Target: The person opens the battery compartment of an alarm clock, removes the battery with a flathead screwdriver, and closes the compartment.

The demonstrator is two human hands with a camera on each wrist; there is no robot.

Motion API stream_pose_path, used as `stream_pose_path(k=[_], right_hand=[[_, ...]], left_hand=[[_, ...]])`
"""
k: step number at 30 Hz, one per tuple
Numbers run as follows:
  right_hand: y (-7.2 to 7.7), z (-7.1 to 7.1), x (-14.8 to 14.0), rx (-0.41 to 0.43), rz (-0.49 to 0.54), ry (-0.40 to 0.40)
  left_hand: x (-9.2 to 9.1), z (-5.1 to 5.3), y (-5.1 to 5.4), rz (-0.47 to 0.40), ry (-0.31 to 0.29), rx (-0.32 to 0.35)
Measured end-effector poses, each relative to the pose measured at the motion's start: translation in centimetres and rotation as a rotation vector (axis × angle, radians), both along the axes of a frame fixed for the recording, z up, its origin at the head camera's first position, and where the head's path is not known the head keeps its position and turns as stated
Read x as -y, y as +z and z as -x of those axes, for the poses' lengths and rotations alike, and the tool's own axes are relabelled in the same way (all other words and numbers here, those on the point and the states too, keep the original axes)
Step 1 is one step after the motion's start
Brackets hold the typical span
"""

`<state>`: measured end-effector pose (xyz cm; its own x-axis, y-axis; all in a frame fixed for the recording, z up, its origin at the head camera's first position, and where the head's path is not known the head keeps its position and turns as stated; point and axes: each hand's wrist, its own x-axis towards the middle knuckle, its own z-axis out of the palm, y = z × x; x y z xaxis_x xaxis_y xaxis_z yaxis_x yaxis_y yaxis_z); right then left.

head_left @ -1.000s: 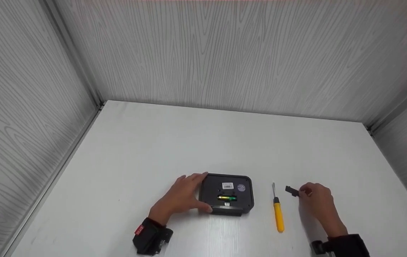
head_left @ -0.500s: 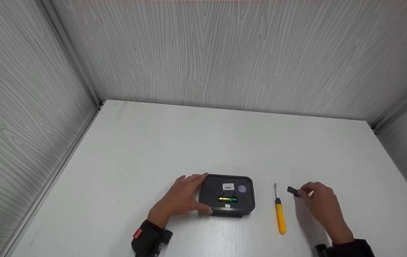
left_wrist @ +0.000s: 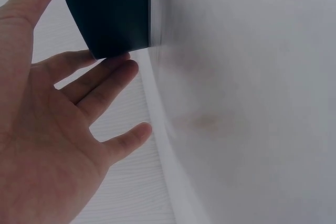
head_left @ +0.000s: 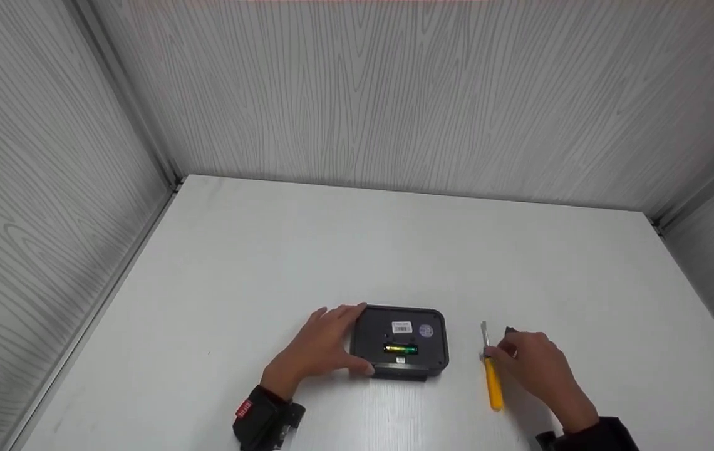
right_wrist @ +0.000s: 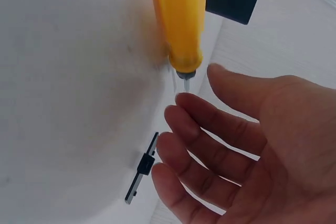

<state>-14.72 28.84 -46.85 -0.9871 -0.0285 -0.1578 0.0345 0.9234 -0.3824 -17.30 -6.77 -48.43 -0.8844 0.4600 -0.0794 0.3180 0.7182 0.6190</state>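
On the near part of the white table (head_left: 269, 250), a black box (head_left: 399, 339) with round corners is lying back side up. The left hand (head_left: 319, 343) is holding the box's left end between thumb and fingers. The right hand (head_left: 537, 366) is hovering by the yellow screwdriver (head_left: 493, 385), thumb and fingers staying apart; I cannot tell if they are touching it. The screwdriver is lying right of the box, its shiny tip pointing far. Just beside the right fingers, a thin black piece (right_wrist: 142, 167) is resting. In the box's back, a gold and green battery (head_left: 401, 349) is sitting, near of a white label (head_left: 402, 327). The head view is showing the battery; the wrist views are showing only plain dark parts of the box. The right wrist view is showing the black piece, while the hand is hiding most of it from the head view.
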Motion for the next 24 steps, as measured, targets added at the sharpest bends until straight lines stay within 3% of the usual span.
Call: stream_pose_path(k=[11,24], right_hand=[[-0.9,0.0,1.2,0.095,-0.020,-0.027],[0.2,0.4,1.3,-0.011,0.015,0.005]], left_hand=[[-0.1,-0.1,-0.2,0.003,0.004,0.022],[0.0,0.0,0.1,0.016,-0.004,0.004]])
